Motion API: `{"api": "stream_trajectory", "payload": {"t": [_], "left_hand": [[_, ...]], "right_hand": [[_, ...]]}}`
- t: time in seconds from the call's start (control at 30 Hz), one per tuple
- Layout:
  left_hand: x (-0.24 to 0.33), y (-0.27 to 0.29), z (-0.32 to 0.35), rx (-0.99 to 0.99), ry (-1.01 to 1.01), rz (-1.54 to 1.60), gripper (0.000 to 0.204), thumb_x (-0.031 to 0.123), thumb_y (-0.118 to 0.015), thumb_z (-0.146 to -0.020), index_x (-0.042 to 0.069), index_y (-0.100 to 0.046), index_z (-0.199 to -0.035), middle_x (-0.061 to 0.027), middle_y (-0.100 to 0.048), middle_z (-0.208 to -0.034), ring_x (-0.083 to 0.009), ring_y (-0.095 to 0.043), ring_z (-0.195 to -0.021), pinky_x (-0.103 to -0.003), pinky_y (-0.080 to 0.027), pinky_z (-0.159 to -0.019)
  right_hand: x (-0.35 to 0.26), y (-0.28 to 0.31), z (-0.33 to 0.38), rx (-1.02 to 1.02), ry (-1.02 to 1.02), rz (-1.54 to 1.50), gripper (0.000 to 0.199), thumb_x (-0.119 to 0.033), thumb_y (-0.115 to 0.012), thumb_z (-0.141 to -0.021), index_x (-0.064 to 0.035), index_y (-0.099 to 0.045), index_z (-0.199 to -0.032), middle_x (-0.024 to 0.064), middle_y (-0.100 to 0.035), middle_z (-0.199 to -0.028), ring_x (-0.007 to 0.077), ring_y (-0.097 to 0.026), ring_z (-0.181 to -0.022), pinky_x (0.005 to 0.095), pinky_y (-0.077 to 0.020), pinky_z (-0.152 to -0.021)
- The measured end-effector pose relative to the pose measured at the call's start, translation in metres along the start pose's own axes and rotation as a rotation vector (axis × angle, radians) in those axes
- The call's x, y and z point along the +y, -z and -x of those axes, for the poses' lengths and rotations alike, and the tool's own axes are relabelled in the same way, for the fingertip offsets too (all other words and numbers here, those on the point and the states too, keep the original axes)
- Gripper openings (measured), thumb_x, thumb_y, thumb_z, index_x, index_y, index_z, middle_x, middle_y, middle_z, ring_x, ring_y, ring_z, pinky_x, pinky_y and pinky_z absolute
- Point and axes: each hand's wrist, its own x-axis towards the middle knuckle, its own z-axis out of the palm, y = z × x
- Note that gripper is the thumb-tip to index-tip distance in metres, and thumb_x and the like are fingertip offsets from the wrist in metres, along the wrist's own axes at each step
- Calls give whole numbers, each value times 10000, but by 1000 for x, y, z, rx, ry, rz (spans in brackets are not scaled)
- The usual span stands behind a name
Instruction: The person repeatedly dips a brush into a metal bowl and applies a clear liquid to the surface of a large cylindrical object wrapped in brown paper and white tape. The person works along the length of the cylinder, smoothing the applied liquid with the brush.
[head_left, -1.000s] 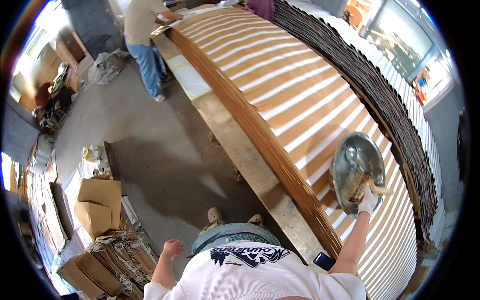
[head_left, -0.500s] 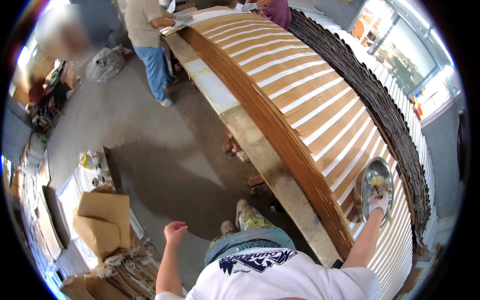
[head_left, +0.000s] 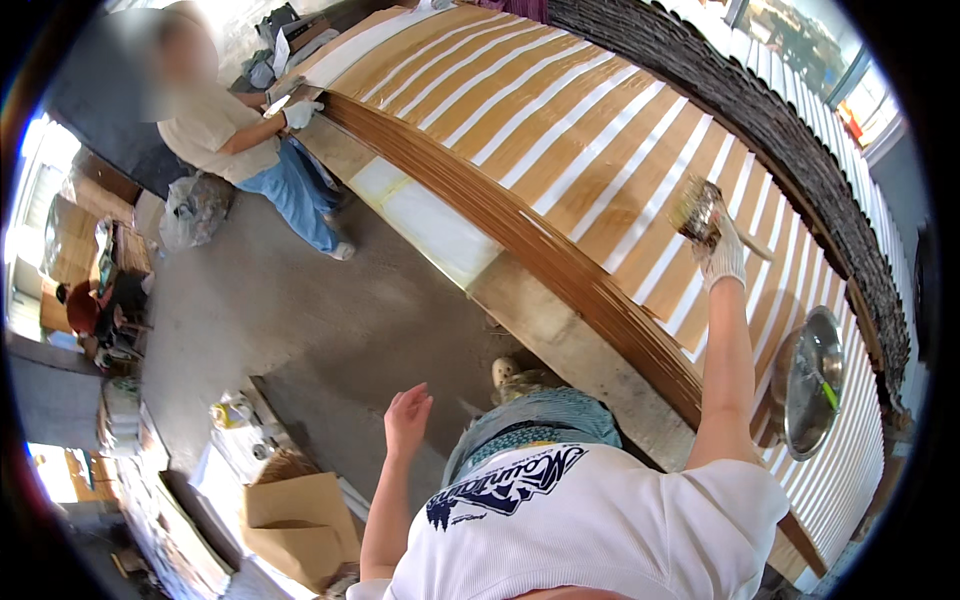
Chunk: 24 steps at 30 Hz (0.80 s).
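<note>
My right hand [head_left: 722, 262], in a white glove, is closed around a wide brush [head_left: 697, 212] with pale bristles and a dark, smeared ferrule. The brush is over the overlapping brown sheets with white strips [head_left: 590, 150]; whether its bristles touch them I cannot tell. To the right of that forearm, a round metal bowl [head_left: 795, 400] rests on the striped sheets, with a green-handled tool [head_left: 828, 390] in it. My bare left hand [head_left: 407, 418] hangs over the floor beside my body, its fingers apart and holding nothing.
A co-worker with gloved hands [head_left: 300, 112] stands at the table's far left end. A thick dark layered stack [head_left: 760, 120] runs along the far side. The pale table edge [head_left: 560, 330] lies in front of me. Folded brown paper [head_left: 300, 530] sits at lower left.
My right hand has come out of the metal bowl with the brush and moved out over the striped sheets. The whole view has turned, and my left hand's fingers have spread somewhat.
</note>
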Motion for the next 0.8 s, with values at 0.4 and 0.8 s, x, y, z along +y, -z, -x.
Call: {"api": "stream_trajectory", "payload": {"t": [0.4, 0.8], "left_hand": [[106, -14, -293, -292, -694, -574, 550, 239, -698, -849, 231, -541, -1376, -74, -540, -1316, -310, -482, -1239, -505, -340, -1072], [146, -77, -539, -682, -1204, -691, 564, 363, -636, -862, 288, -502, -1404, -37, -506, -1358, -302, -437, -1277, -649, -170, -1127]], "right_hand": [[76, -181, -28, -109, 60, 454, 268, -223, -687, -898, -29, -648, -1078, 26, -659, -826, 139, -625, -703, 279, -473, -535], [101, -319, -125, -33, 602, 1276, 346, -358, -666, -874, -33, -664, -992, 202, -684, -954, 375, -642, -926, 429, -500, -787]]}}
